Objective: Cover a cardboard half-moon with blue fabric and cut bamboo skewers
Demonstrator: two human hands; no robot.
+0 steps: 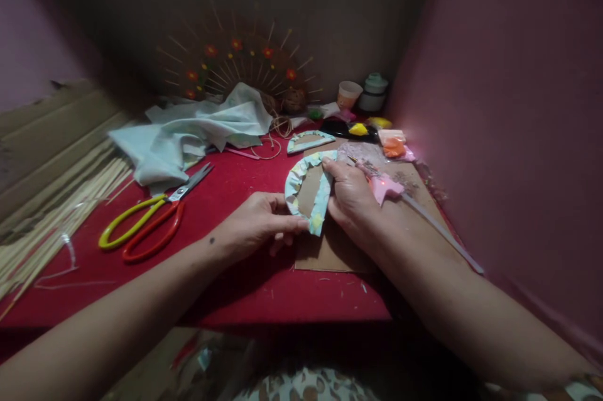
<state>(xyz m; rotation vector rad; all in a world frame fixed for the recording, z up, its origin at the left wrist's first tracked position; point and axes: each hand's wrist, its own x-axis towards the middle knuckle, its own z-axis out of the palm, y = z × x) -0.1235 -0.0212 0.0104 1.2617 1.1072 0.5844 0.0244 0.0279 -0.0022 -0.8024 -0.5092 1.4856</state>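
Between my two hands is a half-round cardboard piece (309,190) with light blue, yellow-patterned fabric folded over its edges; bare brown cardboard shows in its middle. My left hand (268,219) pinches its lower corner, thumb on top and fingers underneath. At the upper right edge, my right hand (351,197) grips it with the thumb on the fabric and the other fingers mostly hidden. A second fabric-edged half-round piece (309,141) lies just beyond. Right of my right hand lies a pink glue gun (386,188) with a glue stick in its back.
Scissors (176,195) with yellow and red handles lie left on the red tabletop (226,187). Thin sticks (70,219) and cardboard are farther left. Crumpled light blue fabric (188,134), a paper cup (349,94) and a flowered fan-shaped decoration (235,68) stand behind. A cardboard sheet (325,253) lies below my hands.
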